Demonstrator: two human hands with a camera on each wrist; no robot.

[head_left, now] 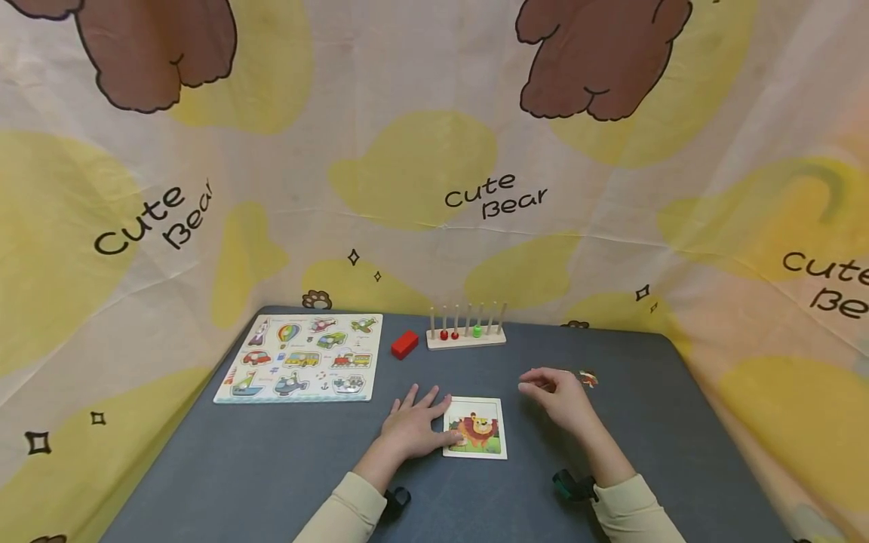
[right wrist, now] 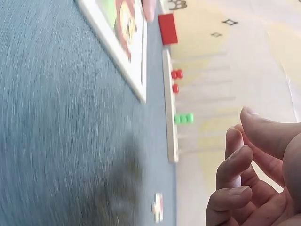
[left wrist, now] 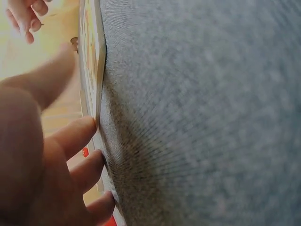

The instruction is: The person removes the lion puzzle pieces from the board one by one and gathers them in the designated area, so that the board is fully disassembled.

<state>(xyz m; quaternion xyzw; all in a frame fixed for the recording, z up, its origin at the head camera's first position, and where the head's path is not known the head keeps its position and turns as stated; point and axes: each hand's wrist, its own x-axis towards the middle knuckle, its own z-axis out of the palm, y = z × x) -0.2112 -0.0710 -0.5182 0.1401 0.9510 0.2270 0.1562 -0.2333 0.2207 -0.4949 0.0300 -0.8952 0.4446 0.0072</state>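
Note:
A square lion picture board with a white border lies flat on the table. My left hand is spread at its left edge, thumb over the picture and fingers straight. In the left wrist view the left fingers reach along the board's pale edge. To the right of the board, my right hand is raised over the table with loosely bent fingers. The right wrist view shows no thing between its thumb and fingers. A small colored piece lies just beyond the right hand.
A large white vehicle puzzle board lies at the back left. A red block stands beside a wooden peg rack bearing red and green beads. A printed cloth hangs behind the grey table.

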